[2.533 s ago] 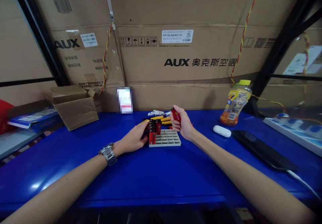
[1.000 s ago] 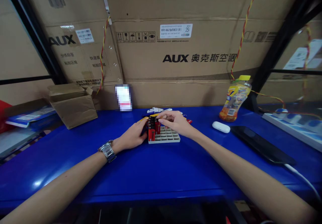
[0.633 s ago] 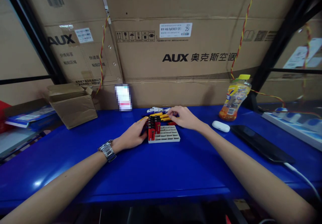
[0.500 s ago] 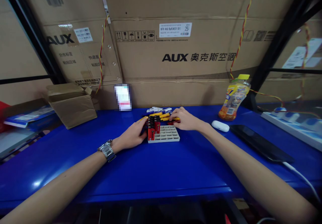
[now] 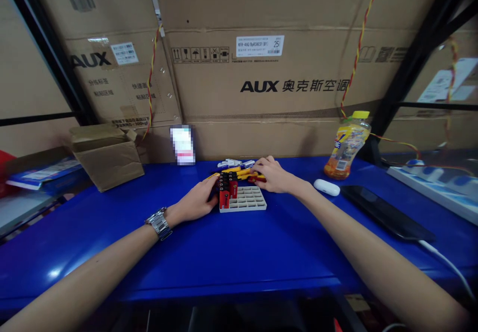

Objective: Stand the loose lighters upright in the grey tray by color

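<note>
A grey grid tray (image 5: 246, 201) lies on the blue table (image 5: 231, 252). Several red batteries (image 5: 226, 188) stand upright in its left cells. My left hand (image 5: 196, 202), with a metal watch at the wrist, rests against the tray's left side with fingers curled on its edge. Behind the tray lies a loose pile of yellow, red and white batteries (image 5: 239, 168). My right hand (image 5: 274, 175) reaches into that pile, fingers pinched on a red and yellow battery (image 5: 257, 177).
A small open cardboard box (image 5: 108, 155) stands at the back left. At the right are a yellow-capped drink bottle (image 5: 347, 145), a white earbud case (image 5: 326, 187) and a black phone (image 5: 386, 213) with a white cable. Big cardboard cartons wall the back.
My right hand set a red battery into the tray, then moved back to the pile behind it and closed on another battery. My left hand stayed at the tray.
</note>
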### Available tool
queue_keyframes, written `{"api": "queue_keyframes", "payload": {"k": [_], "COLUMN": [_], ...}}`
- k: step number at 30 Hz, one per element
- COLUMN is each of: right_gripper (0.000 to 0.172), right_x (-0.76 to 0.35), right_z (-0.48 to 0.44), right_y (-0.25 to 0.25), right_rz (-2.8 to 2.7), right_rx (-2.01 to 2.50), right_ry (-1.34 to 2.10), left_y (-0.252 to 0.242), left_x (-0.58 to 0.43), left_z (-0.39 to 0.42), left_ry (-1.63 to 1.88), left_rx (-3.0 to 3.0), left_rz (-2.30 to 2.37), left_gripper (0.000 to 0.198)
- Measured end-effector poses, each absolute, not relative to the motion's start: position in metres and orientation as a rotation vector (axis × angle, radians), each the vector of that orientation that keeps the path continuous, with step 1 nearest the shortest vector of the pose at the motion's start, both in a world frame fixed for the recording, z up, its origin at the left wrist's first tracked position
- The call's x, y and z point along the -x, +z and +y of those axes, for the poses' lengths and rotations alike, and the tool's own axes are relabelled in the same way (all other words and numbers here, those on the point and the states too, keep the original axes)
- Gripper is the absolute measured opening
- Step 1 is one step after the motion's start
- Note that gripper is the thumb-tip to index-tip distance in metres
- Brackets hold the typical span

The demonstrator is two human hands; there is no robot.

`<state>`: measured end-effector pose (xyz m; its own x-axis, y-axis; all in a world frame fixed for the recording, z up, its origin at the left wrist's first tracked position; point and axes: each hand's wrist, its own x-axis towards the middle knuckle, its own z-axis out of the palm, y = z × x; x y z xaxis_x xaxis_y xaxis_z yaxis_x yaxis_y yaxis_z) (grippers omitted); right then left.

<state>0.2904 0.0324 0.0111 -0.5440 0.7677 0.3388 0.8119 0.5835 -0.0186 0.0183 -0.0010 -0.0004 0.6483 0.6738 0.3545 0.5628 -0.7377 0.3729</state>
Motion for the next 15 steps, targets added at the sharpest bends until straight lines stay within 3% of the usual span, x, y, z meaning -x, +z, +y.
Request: {"api": "queue_keyframes", "payload": {"k": [6, 10, 15], "right_gripper": [0.028, 0.019, 0.008], "right_x": [-0.286, -0.2852, -0.2861], "right_z": [0.0268, 0.0272, 0.0301], "right_y": [0.0106, 0.0118, 0.0122], "right_rz": [-2.537, -2.571, -2.547], "right_rx": [1.308, 1.316, 1.265], "right_ry": [-0.393, -0.49, -0.278], "left_y": [-0.0045, -0.004, -0.0044], "left_x": [-0.0164, -0.0163, -0.0164], "left_z": [0.0017, 0.0014, 0.001], "left_ry": [0.694, 0.697, 0.704], "left_rx": [-2.637, -2.641, -2.632], "left_rz": [1.024, 1.006, 1.026], "left_gripper": [0.046, 0.048, 0.048]}}
